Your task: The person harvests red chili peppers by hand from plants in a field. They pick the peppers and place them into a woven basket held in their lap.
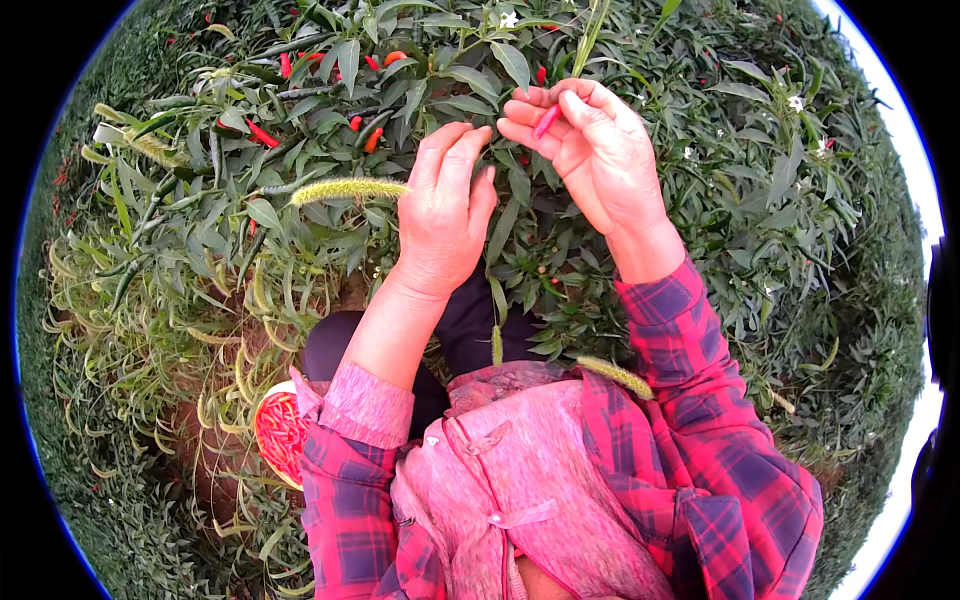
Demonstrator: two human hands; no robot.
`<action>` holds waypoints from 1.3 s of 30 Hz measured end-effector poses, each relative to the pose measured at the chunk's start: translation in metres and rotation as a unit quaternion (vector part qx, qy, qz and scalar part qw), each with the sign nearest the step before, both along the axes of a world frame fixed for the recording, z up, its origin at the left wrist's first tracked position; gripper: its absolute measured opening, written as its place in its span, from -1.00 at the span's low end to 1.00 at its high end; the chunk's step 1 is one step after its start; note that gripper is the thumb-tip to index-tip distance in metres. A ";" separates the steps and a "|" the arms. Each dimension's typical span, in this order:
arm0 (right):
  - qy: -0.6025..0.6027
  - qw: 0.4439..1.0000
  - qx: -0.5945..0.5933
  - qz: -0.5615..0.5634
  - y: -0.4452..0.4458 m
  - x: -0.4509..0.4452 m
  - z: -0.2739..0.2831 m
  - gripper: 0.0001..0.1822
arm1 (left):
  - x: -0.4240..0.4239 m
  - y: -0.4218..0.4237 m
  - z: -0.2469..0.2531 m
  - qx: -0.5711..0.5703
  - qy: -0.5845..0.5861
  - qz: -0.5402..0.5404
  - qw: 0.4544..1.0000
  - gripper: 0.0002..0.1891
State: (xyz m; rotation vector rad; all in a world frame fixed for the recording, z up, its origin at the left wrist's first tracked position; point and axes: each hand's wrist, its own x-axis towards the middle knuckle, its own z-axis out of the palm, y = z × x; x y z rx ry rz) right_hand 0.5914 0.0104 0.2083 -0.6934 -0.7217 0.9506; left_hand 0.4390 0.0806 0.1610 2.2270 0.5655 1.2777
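A slim red chili pepper [546,121] lies against the fingers of my right hand [596,142], which is shut on it with the palm turned partly up. Close by on the left, my left hand [448,202] is over the leaves of a chili plant [469,82], its back towards me and its fingers curled. Whether it grips a stem is hidden. A bristly foxtail grass head [349,190] reaches the back of this hand. Several ripe red chilies [262,135] hang to the left, among dark green chilies [373,130].
A round container [279,389] full of red chilies stands on the left, partly covered by my sleeve. Foxtail grass [247,367] grows thickly around it. Dense chili plants [750,187] with white flowers spread to the right. Another foxtail head [615,376] lies against my jacket.
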 end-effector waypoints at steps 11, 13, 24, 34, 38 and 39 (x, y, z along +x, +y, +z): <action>-0.723 0.615 -0.260 -0.178 0.063 0.086 0.001 -0.71 | 0.062 -0.009 -0.012 -0.012 0.097 -0.094 0.991 -0.57; -0.731 0.605 -0.254 -0.186 0.065 0.090 -0.008 -0.75 | 0.062 -0.011 -0.009 -0.005 0.051 -0.090 0.995 -0.63; -0.678 0.675 -0.089 -0.278 0.009 0.077 -0.045 -0.82 | 0.106 0.035 -0.015 -0.191 0.241 -0.014 0.951 -0.65; -0.304 0.921 -0.206 -0.127 0.002 0.089 -0.060 -0.82 | 0.102 0.023 -0.053 -0.285 0.114 -0.092 0.947 -0.74; -0.089 0.960 -0.253 -0.085 -0.004 0.106 -0.049 -0.79 | 0.102 0.017 -0.073 -0.298 0.042 -0.130 0.945 -0.74; -0.021 0.966 -0.240 -0.097 -0.003 0.102 -0.044 -0.79 | 0.101 0.014 -0.072 -0.268 0.071 -0.105 0.955 -0.73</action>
